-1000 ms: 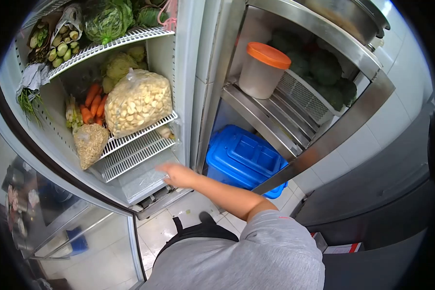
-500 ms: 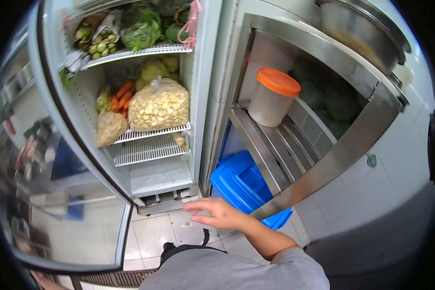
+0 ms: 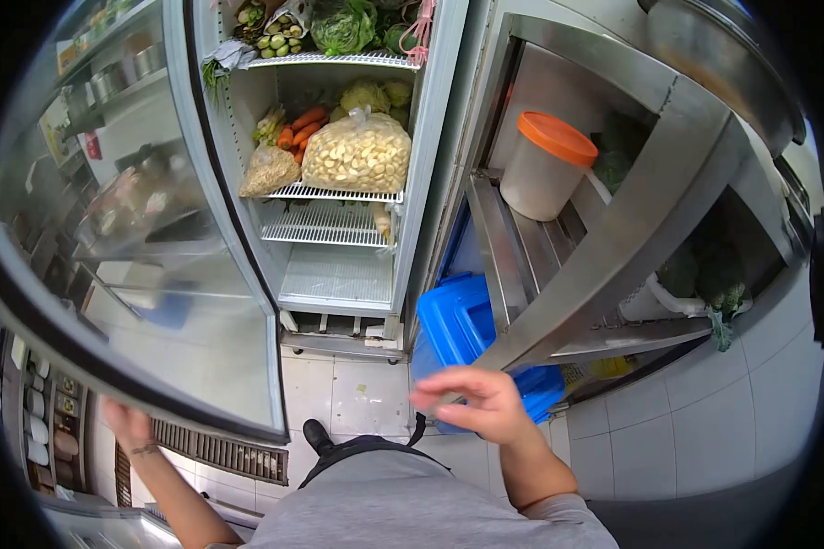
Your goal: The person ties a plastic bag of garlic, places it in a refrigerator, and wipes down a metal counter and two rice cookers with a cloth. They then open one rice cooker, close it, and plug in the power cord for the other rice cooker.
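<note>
My left hand [image 3: 126,426] is at the lower outer edge of the refrigerator's glass door [image 3: 178,403], its fingers partly hidden by the frame and seemingly closed on it. My right hand [image 3: 474,401] hangs in the air in front of my body, fingers apart and slightly curled, holding nothing. Beyond it stands the open refrigerator. A bag of peeled garlic cloves [image 3: 357,156], a smaller bag of pale bits [image 3: 270,171] and some carrots [image 3: 304,128] sit on its middle shelf. Green vegetables [image 3: 343,26] fill the shelf above.
To the right is a steel rack [image 3: 604,247] with an orange-lidded tub [image 3: 549,165] on it. Below lies a blue-lidded bin [image 3: 456,316]. A large metal pot [image 3: 719,69] stands on top, and a white basket [image 3: 659,300] holds greens. A drain grate [image 3: 220,450] crosses the tiled floor.
My left hand has come further into view at the door's edge. My right hand has shifted right and stays open. The whole view has shifted, showing more of the rack's side and the floor.
</note>
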The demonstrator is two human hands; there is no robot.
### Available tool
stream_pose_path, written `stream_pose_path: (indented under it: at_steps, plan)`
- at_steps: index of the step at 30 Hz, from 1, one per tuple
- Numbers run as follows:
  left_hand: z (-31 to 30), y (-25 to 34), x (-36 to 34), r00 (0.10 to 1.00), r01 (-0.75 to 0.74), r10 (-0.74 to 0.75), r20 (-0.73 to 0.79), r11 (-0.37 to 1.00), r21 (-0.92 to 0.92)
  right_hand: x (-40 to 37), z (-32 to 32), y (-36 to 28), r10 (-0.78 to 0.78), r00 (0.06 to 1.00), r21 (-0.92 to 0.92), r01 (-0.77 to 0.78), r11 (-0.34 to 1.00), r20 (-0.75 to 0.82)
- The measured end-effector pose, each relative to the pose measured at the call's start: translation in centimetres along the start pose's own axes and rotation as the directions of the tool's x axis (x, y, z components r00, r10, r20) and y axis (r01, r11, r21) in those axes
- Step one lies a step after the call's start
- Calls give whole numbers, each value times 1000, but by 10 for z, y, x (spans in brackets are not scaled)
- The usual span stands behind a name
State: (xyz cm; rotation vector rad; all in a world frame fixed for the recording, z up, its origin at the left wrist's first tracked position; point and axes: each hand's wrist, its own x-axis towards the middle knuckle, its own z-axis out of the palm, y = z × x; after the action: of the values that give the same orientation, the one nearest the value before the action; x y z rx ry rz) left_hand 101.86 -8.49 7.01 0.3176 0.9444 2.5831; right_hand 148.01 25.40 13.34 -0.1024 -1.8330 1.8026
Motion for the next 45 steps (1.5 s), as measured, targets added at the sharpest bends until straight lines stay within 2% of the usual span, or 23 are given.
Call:
stream_pose_path:
  at_steps: [1, 3, 6, 8, 10, 12, 14, 16, 20, 22, 26, 27, 28, 29, 31, 32, 33, 36, 37, 38, 41, 44, 45]
  plan:
    - [16, -18, -13, 990, 54, -52, 131, 998, -13, 10, 9, 6, 6, 1000, -6, -6, 1000, 3]
    - [73, -50, -41, 987, 147, -144, 67, 988, -51, 31, 25, 16, 18, 1000, -12, -18, 1000, 14]
    - [127, -80, -71, 971, 151, -165, 174, 984, 92, 55, 38, 29, -14, 1000, -107, 11, 994, -21]
    - [134, -89, -85, 965, 197, -217, 148, 970, 140, 62, 44, 36, -188, 964, -231, 143, 962, -188]
    - [136, -93, -94, 950, 267, -288, 124, 950, 161, 64, 48, 27, -457, 837, -631, 185, 753, -301]
    - [134, -102, -100, 928, 356, -370, 38, 912, 202, 65, 47, 37, -623, 735, -782, 212, 586, -267]
    - [117, -122, -99, 879, 453, -476, 16, 845, 285, 77, 57, 39, -555, 820, -728, 293, 620, -142]
    - [106, -140, -93, 808, 558, -588, 24, 778, 287, 97, 76, 50, -363, 931, -695, 280, 662, 30]
    - [103, -153, -60, 773, 568, -623, 115, 762, 310, 145, 132, 96, -233, 954, -753, 293, 589, 189]
    - [92, -142, -31, 778, 547, -609, 153, 777, 312, 176, 154, 115, -89, 935, -640, 303, 706, 344]
    - [59, -106, 30, 772, 564, -576, 271, 816, 127, 263, 208, 130, -280, 873, -619, 482, 620, 399]
    - [54, -99, 44, 735, 635, -616, 282, 772, 32, 288, 233, 124, -389, 842, -594, 540, 596, 375]
    - [47, -95, 54, 700, 695, -651, 294, 716, -68, 308, 262, 117, -381, 840, -581, 543, 607, 386]
    - [41, -97, 63, 607, 754, -719, 338, 656, 42, 325, 293, 110, -478, 781, -491, 625, 607, 402]
    - [34, -93, 70, 532, 374, -622, 575, 782, 499, 352, 351, 116, -571, 665, -292, 736, 611, 481]
    - [-1, -123, 85, 370, 729, -767, 524, 590, 347, 361, 379, 123, -576, 602, -180, 761, 623, 553]
    - [-37, -148, 99, 180, 947, -825, 535, 293, 133, 368, 403, 127, -578, 544, -116, 782, 613, 608]
    - [-25, -73, 130, 314, 935, -791, 525, 353, -27, 389, 446, 150, -573, 442, -15, 800, 600, 690]
    - [-36, -52, 142, 371, 918, -778, 506, 391, -71, 396, 456, 163, -594, 456, 11, 787, 616, 663]
    - [-45, -34, 155, 434, 861, -736, 521, 508, 1, 405, 465, 170, -599, 428, 60, 779, 624, 677]
    - [-79, -28, 186, 541, 734, -614, 574, 678, 34, 433, 489, 182, -533, 504, 11, 719, 694, 679]
    - [-80, -14, 218, 612, 679, -555, 563, 734, -14, 460, 505, 212, -556, 450, 71, 730, 680, 698]
    - [-97, -23, 234, 542, 696, -516, 663, 718, -11, 468, 508, 217, -549, 437, 98, 713, 694, 713]
